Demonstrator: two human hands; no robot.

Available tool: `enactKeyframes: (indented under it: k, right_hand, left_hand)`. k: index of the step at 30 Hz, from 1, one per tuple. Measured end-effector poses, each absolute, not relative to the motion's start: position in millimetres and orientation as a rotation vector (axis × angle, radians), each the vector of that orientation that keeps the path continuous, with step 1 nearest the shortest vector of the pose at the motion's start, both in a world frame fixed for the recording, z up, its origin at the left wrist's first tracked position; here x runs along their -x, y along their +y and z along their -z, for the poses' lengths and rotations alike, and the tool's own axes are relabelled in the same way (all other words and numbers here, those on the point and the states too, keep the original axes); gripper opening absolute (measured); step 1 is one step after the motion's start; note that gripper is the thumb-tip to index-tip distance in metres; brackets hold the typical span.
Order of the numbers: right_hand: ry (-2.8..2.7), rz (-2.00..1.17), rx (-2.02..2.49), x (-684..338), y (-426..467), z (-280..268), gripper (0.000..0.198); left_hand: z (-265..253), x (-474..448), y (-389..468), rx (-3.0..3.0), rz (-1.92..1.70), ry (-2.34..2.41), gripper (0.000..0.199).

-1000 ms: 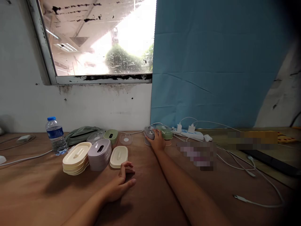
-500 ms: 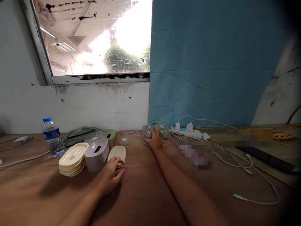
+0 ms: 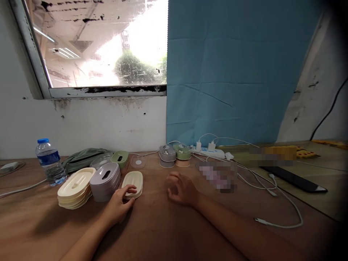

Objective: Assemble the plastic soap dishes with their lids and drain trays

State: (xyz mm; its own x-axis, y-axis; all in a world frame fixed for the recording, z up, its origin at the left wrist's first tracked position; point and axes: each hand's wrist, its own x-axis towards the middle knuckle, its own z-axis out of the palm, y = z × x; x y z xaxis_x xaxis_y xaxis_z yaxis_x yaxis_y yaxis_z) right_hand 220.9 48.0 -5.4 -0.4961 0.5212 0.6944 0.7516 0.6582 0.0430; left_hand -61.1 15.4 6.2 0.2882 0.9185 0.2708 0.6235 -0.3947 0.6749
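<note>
Whereas the right hand (image 3: 181, 189) hangs empty, fingers and thumb apart, the nearer left hand (image 3: 121, 201), likewise parted, overlaps the cream lid (image 3: 133, 178) just ahead, long axis toward the bench's rear edge (image 3: 150, 154).

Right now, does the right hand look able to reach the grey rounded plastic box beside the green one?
Probably yes: the right hand appears empty, and nothing seems to stand between it and the grey box.
</note>
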Motion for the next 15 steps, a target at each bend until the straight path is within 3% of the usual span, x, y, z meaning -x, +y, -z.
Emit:
enactKeyframes:
  k: [8, 11, 15]
  right_hand:
    - [-2.506, -0.010, 0.925, -236, -32, -10, 0.041]
    - [-2.537, -0.172, 0.951, -234, -35, -15, 0.051]
    - [-2.532, -0.235, 0.966, -228, -24, -15, 0.058]
  left_hand:
    - [-12, 44, -7, -1.993, -0.853, 0.759, 0.026]
    - [-9, 33, 4, -2.130, -1.115, 1.041, 0.015]
    - [5, 17, 50, -2.469, -1.145, 1.568, 0.032]
